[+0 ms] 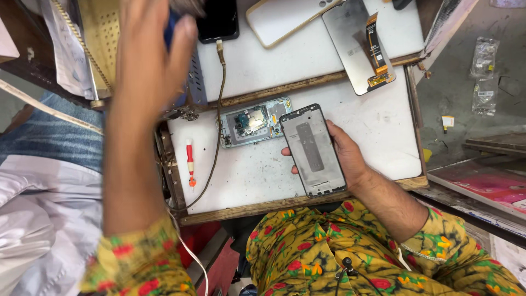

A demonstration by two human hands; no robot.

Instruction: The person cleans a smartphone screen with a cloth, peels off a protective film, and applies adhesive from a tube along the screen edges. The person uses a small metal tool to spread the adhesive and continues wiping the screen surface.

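My right hand (345,156) sits just right of the frame's middle, fingers wrapped behind a dark phone frame (313,149) and gripping it by its long edges, so the frame stands face-up to me, tilted a little with its top toward the upper left. It hovers over the lower edge of the white surface (378,126). Touching or just overlapping its top left corner lies an opened phone body (253,121), pale blue, with its circuit board showing.

My left hand (153,49) is raised in the upper left of the frame, close to the camera and blurred. Something blue shows at its fingers, but I cannot tell whether the hand is closed on it.

At the left of the surface lies a small red-handled screwdriver (190,161), with a brown cable (218,109) curving past it from a black phone (218,19) at the top edge. Along the top, right of that, lie a white phone back (285,19) and a grey display panel (356,44) with an orange flex strip.
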